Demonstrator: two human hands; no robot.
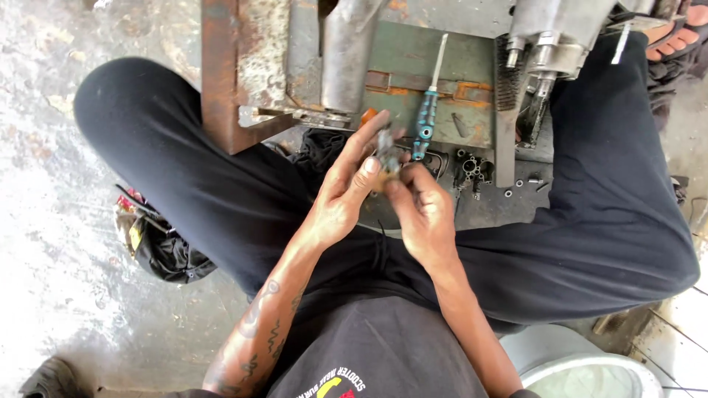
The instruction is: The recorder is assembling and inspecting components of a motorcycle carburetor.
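Head view: the person sits cross-legged on a stained concrete floor (51, 221), dark trousers filling the middle of the frame. Both hands meet just above centre. The left hand (343, 195) has its fingers curled narrow around a small grey metal part (386, 151), thumb pressed on its lower side. The right hand (424, 214) pinches the same part from below with thumb and forefinger, the other fingers folded in. The part sits between the two hands, raised above the lap; its exact shape is too small to tell.

Just right of the part, a screwdriver (428, 110) with a teal and black handle lies on a green metal plate (413, 59), shaft pointing to the top edge. A rusty bracket (228, 81) stands at upper left of centre. A black block with round holes (472, 168) lies right of the hands, with small screws (520, 184) beside it. A wire brush (505, 81) lies upright near the upper right. A dark crumpled bag (166, 250) with a red and yellow label sits at mid left. A pale round tub (582, 365) shows at lower right.
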